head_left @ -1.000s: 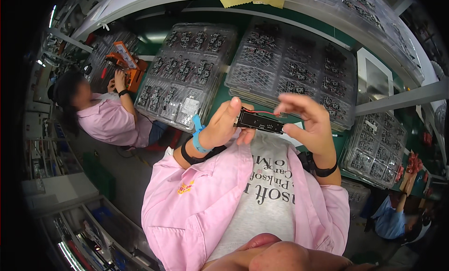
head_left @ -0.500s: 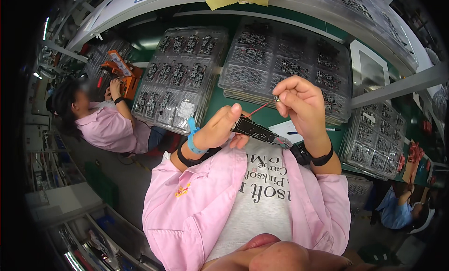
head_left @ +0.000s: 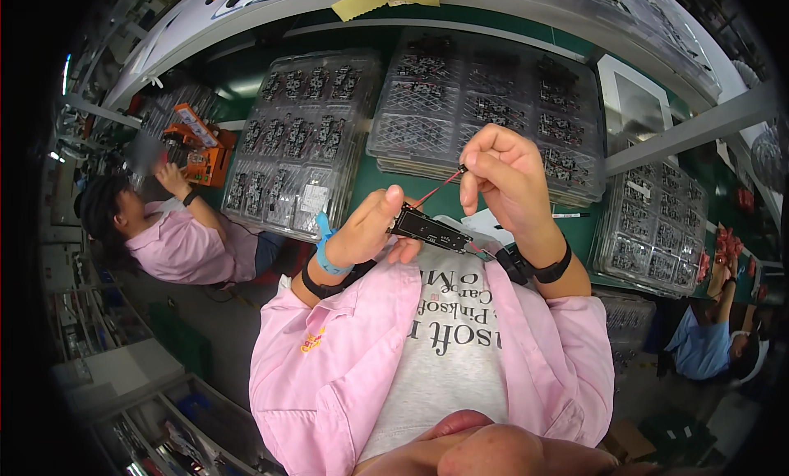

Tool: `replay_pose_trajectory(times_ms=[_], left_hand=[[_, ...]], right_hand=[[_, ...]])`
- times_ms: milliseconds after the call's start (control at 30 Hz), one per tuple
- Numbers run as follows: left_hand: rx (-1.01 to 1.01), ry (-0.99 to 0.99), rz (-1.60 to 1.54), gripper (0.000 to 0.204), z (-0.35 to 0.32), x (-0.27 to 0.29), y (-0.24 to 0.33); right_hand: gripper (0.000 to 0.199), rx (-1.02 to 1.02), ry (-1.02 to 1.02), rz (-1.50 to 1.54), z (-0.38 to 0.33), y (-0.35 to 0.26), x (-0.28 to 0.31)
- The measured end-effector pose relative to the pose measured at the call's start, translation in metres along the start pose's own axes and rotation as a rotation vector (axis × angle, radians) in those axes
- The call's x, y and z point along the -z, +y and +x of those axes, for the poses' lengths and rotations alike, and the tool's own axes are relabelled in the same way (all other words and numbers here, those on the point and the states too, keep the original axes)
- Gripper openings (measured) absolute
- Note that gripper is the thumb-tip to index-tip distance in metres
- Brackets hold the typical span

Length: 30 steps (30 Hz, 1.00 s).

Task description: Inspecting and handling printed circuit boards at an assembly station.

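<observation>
Head view: hands raised over bench edge, trays (head_left: 485,114) well behind. Left hand (head_left: 370,229) clamps board (head_left: 431,229); right hand (head_left: 505,176) pinches red wire (head_left: 436,188).

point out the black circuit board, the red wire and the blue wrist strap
black circuit board (head_left: 429,229), head view, middle of its top face
red wire (head_left: 436,188), head view, midway along its length
blue wrist strap (head_left: 327,250), head view, band on the left wrist

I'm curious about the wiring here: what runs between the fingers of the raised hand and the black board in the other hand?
In the head view, a thin red wire stretches from the right hand fingertips down to the black circuit board held by the left hand.
</observation>
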State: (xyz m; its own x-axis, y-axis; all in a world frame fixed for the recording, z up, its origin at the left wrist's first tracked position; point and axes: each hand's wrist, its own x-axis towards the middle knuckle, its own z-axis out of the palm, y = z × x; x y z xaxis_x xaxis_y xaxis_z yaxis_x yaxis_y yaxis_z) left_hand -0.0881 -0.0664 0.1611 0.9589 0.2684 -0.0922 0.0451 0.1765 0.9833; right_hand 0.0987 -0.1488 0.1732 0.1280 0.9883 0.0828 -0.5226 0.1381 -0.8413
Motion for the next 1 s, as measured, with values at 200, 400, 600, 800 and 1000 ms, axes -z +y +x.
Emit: replay_pose_trajectory(times_ms=[200,400,600,800,1000], left_hand=[[0.023,-0.002,-0.01,0.065,0.0,-0.001,0.0],[0.022,0.003,-0.015,0.066,-0.002,-0.004,0.002],[0.03,-0.011,-0.011,0.067,-0.003,-0.006,0.0],[0.007,-0.021,-0.001,0.067,-0.005,-0.008,0.0],[0.024,-0.029,-0.002,0.066,-0.006,-0.01,0.0]], right_hand=[[0.007,0.156,-0.038,-0.069,-0.003,0.003,0.001],[0.01,0.201,-0.08,-0.137,-0.008,0.0,0.003],[0.009,0.308,-0.214,-0.097,-0.009,-0.001,0.007],[0.012,0.384,-0.268,-0.161,-0.011,-0.004,0.005],[0.015,0.282,-0.108,-0.206,-0.018,-0.01,-0.003]])
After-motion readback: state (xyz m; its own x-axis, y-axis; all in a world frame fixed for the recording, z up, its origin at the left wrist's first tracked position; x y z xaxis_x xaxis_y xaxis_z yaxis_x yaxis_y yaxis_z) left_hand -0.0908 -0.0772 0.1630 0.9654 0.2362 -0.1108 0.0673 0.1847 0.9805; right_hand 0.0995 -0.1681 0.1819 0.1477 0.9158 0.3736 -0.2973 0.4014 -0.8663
